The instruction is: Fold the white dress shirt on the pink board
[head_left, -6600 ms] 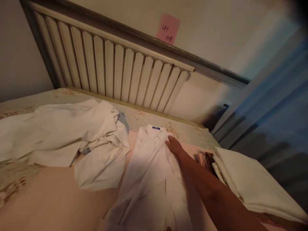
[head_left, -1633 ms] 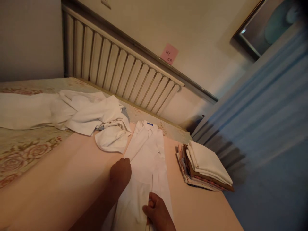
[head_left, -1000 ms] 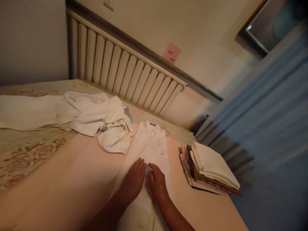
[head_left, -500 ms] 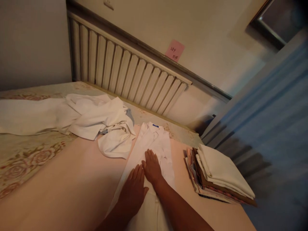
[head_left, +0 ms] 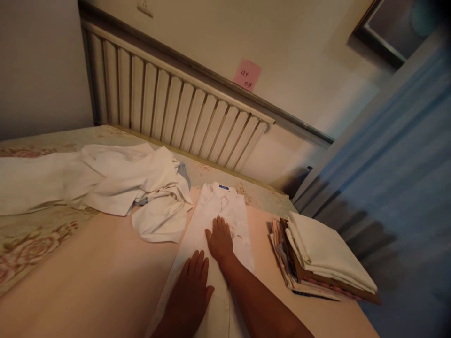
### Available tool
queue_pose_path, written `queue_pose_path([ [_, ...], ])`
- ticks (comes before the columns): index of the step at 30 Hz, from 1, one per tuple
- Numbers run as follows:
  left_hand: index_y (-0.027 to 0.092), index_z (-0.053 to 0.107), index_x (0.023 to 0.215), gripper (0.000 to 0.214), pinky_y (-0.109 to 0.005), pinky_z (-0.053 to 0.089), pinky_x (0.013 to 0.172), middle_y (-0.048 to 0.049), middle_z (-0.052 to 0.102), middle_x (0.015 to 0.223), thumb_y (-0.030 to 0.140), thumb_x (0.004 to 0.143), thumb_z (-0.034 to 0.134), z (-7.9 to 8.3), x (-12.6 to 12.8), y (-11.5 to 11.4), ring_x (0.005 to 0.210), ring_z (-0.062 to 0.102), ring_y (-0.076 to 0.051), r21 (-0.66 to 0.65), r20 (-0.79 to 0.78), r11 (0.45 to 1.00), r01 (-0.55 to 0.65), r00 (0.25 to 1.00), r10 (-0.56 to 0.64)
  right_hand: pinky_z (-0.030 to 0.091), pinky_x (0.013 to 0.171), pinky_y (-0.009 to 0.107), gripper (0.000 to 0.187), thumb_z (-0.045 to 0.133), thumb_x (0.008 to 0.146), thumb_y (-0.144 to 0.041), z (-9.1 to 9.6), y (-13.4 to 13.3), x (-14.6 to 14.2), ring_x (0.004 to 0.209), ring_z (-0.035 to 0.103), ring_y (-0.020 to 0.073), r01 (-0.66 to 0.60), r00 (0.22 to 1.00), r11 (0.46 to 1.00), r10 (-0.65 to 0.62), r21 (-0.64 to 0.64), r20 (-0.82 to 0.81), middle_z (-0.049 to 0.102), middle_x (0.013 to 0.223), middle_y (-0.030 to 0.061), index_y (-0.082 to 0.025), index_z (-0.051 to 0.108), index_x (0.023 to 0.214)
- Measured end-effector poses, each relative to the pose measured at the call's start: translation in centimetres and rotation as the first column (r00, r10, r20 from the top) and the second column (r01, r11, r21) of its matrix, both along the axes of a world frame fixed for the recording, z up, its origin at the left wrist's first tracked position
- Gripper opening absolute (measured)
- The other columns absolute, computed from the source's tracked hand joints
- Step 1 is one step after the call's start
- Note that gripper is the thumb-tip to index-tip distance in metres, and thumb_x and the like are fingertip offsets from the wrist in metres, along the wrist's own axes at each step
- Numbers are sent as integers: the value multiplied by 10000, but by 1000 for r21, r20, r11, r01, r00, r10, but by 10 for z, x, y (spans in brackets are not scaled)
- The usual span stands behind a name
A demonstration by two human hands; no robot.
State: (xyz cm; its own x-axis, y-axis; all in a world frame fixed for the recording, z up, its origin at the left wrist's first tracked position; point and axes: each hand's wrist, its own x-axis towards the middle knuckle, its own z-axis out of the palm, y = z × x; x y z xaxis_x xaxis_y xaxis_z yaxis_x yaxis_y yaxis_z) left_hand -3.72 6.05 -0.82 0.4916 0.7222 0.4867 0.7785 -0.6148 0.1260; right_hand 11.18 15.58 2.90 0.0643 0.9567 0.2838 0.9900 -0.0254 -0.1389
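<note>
A white shirt (head_left: 200,220), its sides folded into a long strip, lies in front of me with its collar and blue label at the far end. Both palms press flat on it. My left hand (head_left: 188,291) rests on the nearer left part, fingers stretched out and thumb apart. Farther up, below the collar, my right hand (head_left: 220,239) lies open on the cloth. Neither hand grips anything. The shirt's near end runs out of view between my forearms.
Left of the shirt lies a crumpled white garment (head_left: 130,178). A stack of folded clothes (head_left: 331,253) stands at the right on the pink cloth (head_left: 116,263). Behind are a radiator (head_left: 176,103) and a wall with a pink note (head_left: 247,75); a blue curtain (head_left: 394,188) hangs at right.
My left hand has slid down and toward me, away from the right hand. The right hand stays near the same spot, its thumb spread a little more. The view has shifted slightly.
</note>
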Motion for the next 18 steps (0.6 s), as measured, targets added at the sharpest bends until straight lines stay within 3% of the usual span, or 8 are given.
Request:
queue_pose_path([
  [18,98,520,1339,569,-488,371,1075,-179,408,1458,239,787,511,9,1,1,1353,369,-335,-77,-17,997,11,1000,-12,182,1134,439,599,351,949,-438,-5,36,13,1380,318,306,135,989,989,-138,60,45,386,1456,219,-20,457,1365],
])
